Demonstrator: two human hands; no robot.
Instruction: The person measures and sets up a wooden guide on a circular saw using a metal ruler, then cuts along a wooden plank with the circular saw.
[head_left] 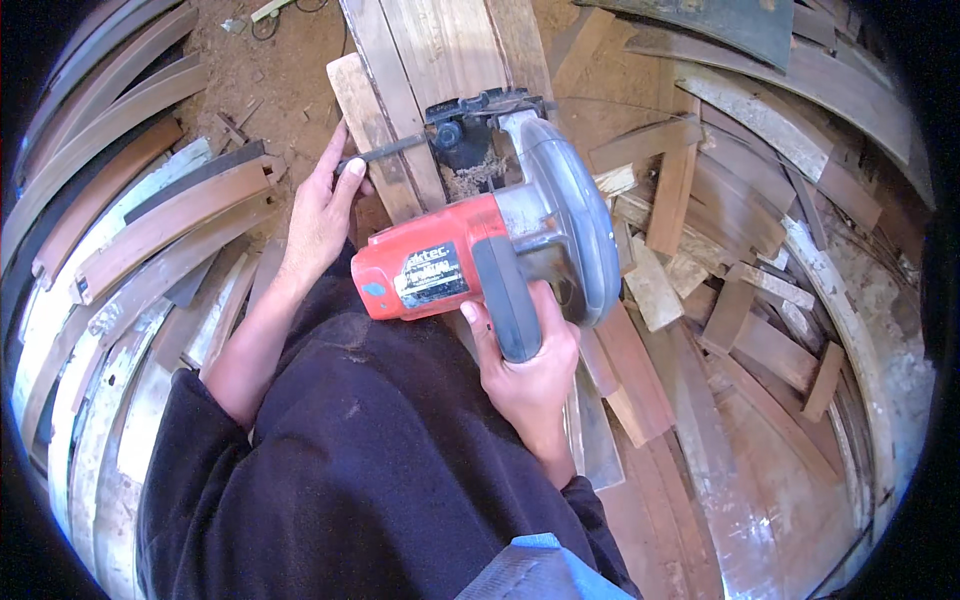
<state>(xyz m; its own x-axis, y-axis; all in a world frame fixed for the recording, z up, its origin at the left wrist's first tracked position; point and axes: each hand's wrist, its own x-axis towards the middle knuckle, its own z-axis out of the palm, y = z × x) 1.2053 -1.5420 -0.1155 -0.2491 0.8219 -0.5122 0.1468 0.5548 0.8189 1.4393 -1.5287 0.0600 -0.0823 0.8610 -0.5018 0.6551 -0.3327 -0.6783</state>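
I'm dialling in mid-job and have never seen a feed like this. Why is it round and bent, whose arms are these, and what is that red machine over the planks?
There is one picture, taken by a wide fisheye camera worn on the person's head and looking down; that lens bends straight edges near the rim. The two forearms coming up from the bottom are the wearer's own, in dark sleeves. The right hand grips the grey handle of a red and grey circular saw, which sits over long wooden planks running away from the person. The left hand rests at the left edge of those planks, its fingers touching a thin dark bar that sticks out from the saw's base. All around lie loose boards and offcuts on reddish dirt.
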